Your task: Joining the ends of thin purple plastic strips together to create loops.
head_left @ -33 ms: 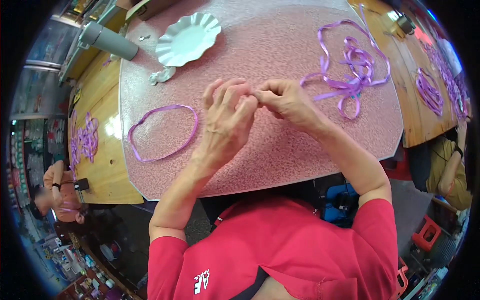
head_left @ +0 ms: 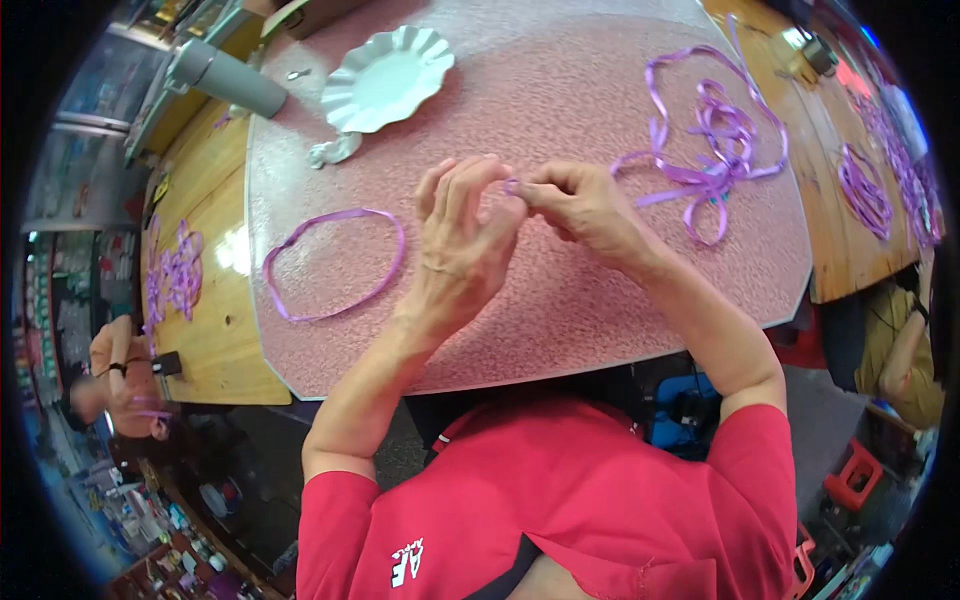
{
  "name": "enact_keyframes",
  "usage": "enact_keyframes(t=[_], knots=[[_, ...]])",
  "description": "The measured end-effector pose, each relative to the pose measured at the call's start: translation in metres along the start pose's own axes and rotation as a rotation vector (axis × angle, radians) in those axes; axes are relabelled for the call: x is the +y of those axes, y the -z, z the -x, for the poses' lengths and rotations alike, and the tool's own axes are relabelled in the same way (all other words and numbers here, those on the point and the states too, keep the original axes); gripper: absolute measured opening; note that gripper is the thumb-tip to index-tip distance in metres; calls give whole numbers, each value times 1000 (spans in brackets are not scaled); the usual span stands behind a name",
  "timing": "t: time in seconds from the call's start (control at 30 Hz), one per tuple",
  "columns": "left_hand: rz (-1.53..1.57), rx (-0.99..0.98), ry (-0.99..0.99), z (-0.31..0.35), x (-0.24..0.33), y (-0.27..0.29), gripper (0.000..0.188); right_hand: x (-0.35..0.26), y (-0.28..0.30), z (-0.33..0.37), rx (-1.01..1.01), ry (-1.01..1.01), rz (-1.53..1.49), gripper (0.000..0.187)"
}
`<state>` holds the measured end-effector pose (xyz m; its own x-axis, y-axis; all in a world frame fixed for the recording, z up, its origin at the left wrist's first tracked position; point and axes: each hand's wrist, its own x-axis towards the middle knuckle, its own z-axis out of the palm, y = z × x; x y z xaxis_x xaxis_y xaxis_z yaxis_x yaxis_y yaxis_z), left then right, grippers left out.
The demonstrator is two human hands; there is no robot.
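Has a purple loop [head_left: 350, 212] at left on the pink table [head_left: 560, 330], half-curls the left hand [head_left: 460, 240] with hold impossible to tell, pinches a purple bit [head_left: 511, 187] beside it in the right hand [head_left: 590, 213], apparently amid fine handwork calling for a steady pinch, with a purple tangle [head_left: 716, 180] far right.

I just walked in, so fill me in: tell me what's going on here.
A person in a red shirt works bare-handed over a pink tabletop. The right hand pinches a small purple piece, the left hand close beside it; whether the left grips it too is unclear. A purple ribbon loop lies to the left, a purple ribbon tangle to the right, and a pale wavy-edged plate farther back.
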<state>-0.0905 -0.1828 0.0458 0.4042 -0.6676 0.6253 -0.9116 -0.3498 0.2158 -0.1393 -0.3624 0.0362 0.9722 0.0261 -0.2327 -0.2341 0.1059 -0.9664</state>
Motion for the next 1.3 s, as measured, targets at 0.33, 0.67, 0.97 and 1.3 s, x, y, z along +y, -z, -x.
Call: enact_keyframes(t=[0.33,0.67,0.97,1.3], knots=[[831,-17,526,6,-3,-8,12,4,-10,5,165,350,62,13],[947,-47,712,4,-4,-10,16,7,-6,5,245,596,330,9],[1473,63,1080,2,-11,-15,16,6,-5,0,325,1024,891,22],[1309,82,981,7,-1,-8,19,5,-5,2,320,1008,938,18]])
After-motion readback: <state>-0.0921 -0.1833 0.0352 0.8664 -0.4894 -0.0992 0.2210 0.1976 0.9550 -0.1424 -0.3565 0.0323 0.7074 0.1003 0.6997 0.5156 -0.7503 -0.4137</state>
